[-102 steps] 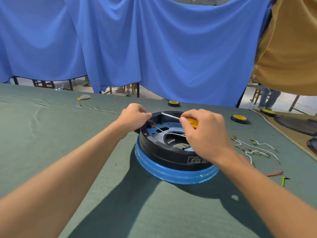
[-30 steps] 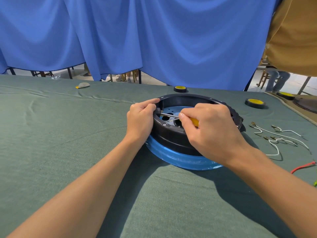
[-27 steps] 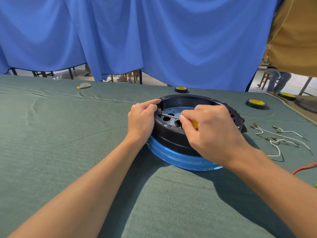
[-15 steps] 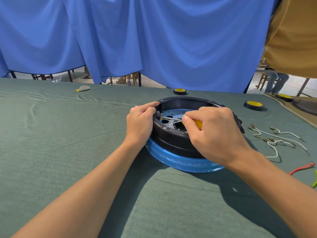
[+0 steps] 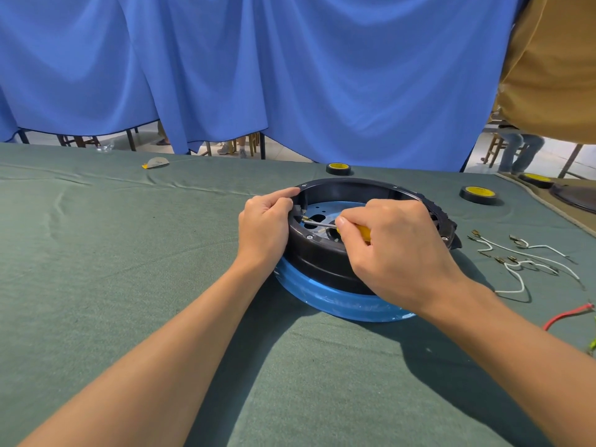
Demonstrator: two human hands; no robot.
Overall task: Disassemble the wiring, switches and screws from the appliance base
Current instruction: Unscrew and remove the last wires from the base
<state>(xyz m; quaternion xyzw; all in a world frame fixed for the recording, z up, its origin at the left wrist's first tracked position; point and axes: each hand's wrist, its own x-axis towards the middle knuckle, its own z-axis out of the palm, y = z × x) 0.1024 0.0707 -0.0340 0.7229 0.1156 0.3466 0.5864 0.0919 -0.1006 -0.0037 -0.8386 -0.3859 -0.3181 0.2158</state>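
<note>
The round appliance base point(image 5: 351, 188), black with a blue lower rim, lies upturned on the green cloth. My left hand point(image 5: 264, 227) grips its left wall, thumb along the top edge. My right hand point(image 5: 396, 250) holds a yellow-handled screwdriver point(image 5: 361, 232). Its metal shaft points left to a small fitting on the inner left wall. A blue metal plate with holes point(image 5: 325, 209) shows inside the base. My right hand hides the right half of the interior.
Loose white wires with terminals point(image 5: 522, 262) lie right of the base, with a red wire point(image 5: 567, 315) nearer me. Rolls of black-and-yellow tape point(image 5: 479, 194) point(image 5: 338, 168) sit behind. A blue curtain hangs at the table's far edge. A person in a tan shirt point(image 5: 554, 59) stands at right.
Both hands have kept their hold on the base and the screwdriver over the last second. Earlier the view sat higher over the base; it is lower and closer now.
</note>
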